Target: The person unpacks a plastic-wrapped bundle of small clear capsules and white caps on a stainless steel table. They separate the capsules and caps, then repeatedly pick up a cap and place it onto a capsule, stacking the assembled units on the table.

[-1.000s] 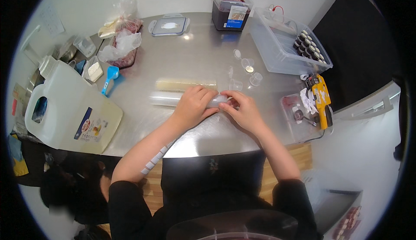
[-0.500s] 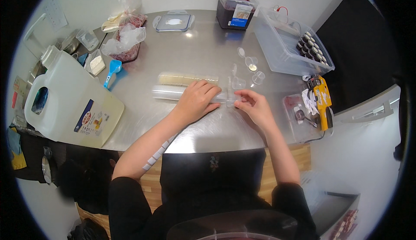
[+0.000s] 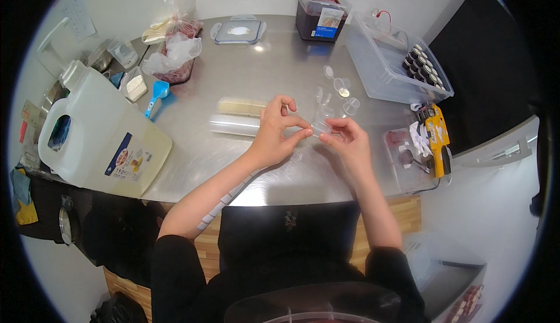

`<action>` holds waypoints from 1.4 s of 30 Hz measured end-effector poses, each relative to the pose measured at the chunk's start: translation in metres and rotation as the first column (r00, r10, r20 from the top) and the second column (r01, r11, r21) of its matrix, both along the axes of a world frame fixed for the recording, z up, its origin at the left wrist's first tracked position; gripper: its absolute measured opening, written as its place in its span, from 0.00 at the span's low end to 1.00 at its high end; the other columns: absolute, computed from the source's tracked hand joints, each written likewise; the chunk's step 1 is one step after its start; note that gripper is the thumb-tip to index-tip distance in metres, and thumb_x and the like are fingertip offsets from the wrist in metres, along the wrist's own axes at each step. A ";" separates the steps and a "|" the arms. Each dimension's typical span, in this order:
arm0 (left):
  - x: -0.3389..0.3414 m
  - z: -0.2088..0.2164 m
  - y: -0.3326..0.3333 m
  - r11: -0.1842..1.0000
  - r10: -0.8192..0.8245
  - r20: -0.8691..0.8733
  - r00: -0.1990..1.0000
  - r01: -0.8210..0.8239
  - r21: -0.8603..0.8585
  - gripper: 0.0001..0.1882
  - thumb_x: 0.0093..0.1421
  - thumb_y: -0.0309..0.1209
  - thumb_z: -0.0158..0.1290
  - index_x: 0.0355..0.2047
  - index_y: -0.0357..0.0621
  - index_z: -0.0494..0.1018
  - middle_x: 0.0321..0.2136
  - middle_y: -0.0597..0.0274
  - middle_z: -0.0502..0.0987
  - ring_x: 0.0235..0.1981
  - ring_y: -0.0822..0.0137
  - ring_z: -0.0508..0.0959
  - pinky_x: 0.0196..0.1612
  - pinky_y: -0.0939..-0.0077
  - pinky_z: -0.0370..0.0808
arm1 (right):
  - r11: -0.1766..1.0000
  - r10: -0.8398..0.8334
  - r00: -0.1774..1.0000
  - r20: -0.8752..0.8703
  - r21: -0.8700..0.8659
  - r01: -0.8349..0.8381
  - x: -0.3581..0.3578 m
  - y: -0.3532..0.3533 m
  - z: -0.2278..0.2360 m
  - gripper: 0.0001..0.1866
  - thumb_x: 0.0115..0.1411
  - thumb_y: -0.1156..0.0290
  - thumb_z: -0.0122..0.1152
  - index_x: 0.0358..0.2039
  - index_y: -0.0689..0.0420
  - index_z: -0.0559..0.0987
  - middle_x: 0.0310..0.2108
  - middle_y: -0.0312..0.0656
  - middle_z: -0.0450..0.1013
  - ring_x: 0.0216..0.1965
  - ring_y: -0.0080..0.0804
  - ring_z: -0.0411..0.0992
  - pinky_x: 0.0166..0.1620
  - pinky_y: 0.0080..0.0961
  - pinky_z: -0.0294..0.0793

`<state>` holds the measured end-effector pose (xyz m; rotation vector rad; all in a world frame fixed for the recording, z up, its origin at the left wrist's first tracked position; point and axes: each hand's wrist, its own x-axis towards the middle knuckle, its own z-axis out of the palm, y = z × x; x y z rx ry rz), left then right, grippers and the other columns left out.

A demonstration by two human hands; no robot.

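Observation:
Between my two hands is a small clear plastic cup [image 3: 322, 127], its outline faint against the steel table. My right hand [image 3: 352, 147] pinches it from the right. The thumb and forefinger of my left hand [image 3: 274, 135] meet at its near left edge, while the other fingers are curled up. Beside the left hand lie a nested stack of clear cups [image 3: 234, 125] and a yellowish sleeve of stacked thin pieces [image 3: 238, 106]. Beyond the right hand sit small lidded cups: an open clear cup [image 3: 351, 108] and another cup [image 3: 343, 85] with something pale in it.
A large white jug [image 3: 105, 142] stands at the left, near a blue scoop [image 3: 157, 92] and bags of dark red fruit [image 3: 174, 63]. At the back are a lid [image 3: 238, 31] and a dark tub [image 3: 318, 23]. A clear bin with small jars [image 3: 382, 69] and a yellow tool [image 3: 435, 133] occupy the right.
My left hand has come off the cup stack and now pinches at the cup by my right hand. The cup has been lifted and drawn apart from the stack.

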<state>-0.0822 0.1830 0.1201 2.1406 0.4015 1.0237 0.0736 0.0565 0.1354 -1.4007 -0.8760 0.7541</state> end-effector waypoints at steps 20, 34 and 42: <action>0.037 0.026 0.033 0.990 0.078 -0.409 0.909 -0.024 0.136 0.11 0.60 0.36 0.58 0.35 0.41 0.81 0.29 0.59 0.80 0.33 0.60 0.76 0.47 0.65 0.65 | 0.958 -0.191 0.696 0.692 -0.022 0.285 0.023 -0.013 -0.023 0.23 0.52 0.70 0.70 0.48 0.61 0.77 0.43 0.47 0.72 0.38 0.36 0.74 0.43 0.29 0.74; -0.023 0.005 0.027 0.867 0.052 -0.340 0.939 0.127 0.482 0.23 0.44 0.35 0.68 0.42 0.46 0.78 0.39 0.62 0.77 0.44 0.61 0.74 0.51 0.65 0.65 | 0.992 0.124 0.694 0.709 -0.114 -0.061 -0.017 0.026 -0.019 0.20 0.54 0.68 0.69 0.48 0.58 0.79 0.40 0.44 0.76 0.31 0.36 0.74 0.37 0.29 0.74; -0.029 0.005 0.035 0.880 0.040 -0.326 0.945 0.121 0.459 0.21 0.44 0.35 0.67 0.40 0.45 0.78 0.39 0.61 0.78 0.43 0.61 0.75 0.51 0.65 0.65 | 0.979 0.098 0.718 0.689 -0.195 0.054 0.006 0.016 -0.017 0.20 0.54 0.70 0.67 0.48 0.59 0.78 0.42 0.47 0.76 0.35 0.41 0.75 0.42 0.34 0.75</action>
